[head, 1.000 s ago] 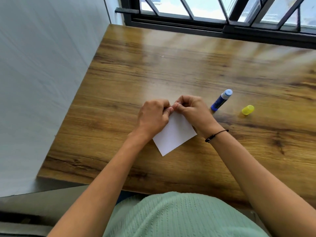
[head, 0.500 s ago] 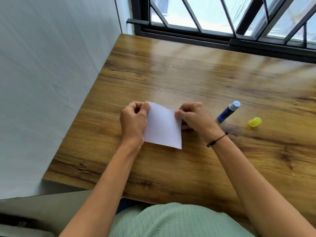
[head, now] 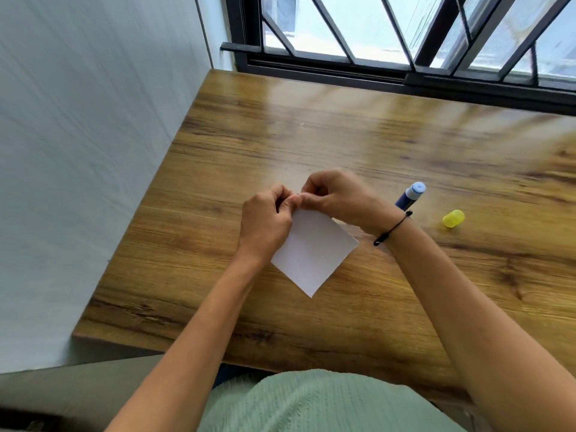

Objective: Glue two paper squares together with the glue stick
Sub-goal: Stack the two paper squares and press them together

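A white paper square (head: 313, 251) lies turned like a diamond on the wooden table (head: 343, 145), its near corner pointing at me. My left hand (head: 265, 222) and my right hand (head: 336, 194) meet at its far corner, both pinching that corner with curled fingers. I cannot tell whether there is one sheet or two stacked. The blue glue stick (head: 410, 196) lies uncapped on the table just right of my right wrist. Its yellow cap (head: 453, 218) lies further right.
A pale wall (head: 87, 151) runs along the table's left edge. A barred window (head: 405, 35) stands behind the far edge. The near table edge is right above my lap.
Half a second ago my hands held the paper at two separate corners. Now the paper is rotated and both hands pinch the same far corner.
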